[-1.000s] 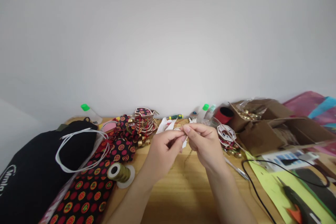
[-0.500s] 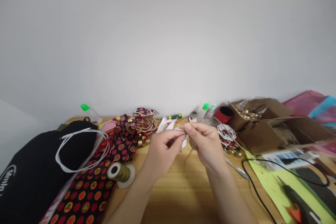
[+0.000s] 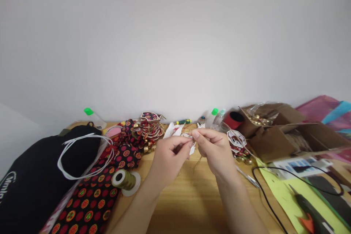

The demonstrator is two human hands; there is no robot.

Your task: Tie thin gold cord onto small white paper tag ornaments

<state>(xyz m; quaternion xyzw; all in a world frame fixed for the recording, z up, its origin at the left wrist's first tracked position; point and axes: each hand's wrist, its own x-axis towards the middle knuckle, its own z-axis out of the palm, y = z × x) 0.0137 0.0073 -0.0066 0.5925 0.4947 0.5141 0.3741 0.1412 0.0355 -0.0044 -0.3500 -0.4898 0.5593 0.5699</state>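
Close together over the table, both hands are closed in a pinch. In the fingers of my left hand (image 3: 169,156) is a small white patch with a dark outline (image 3: 187,135), mostly covered by the fingertips. The thumb and forefinger of my right hand (image 3: 215,150) meet at the patch's right edge; whatever they pinch is too small to make out. Tan thread (image 3: 197,162) hangs below, beside the right hand. Just behind the left hand lies a crumpled white piece (image 3: 173,130). A spool of olive thread (image 3: 125,180) stands left of my left forearm.
Patterned fabric (image 3: 89,204), a coiled white cord (image 3: 61,161) and a black bag (image 3: 41,175) lie left. Stacked patterned pieces with bells (image 3: 151,126) sit behind. Rightward are an octagonal animal-face piece (image 3: 236,138), tweezers (image 3: 248,177), cardboard boxes (image 3: 274,144) and a glue gun (image 3: 309,208) with black cable.
My hands stay almost in place, with the right fingertips shifted slightly at the patch's edge. The hanging thread has swung a little. Nothing else has visibly moved.
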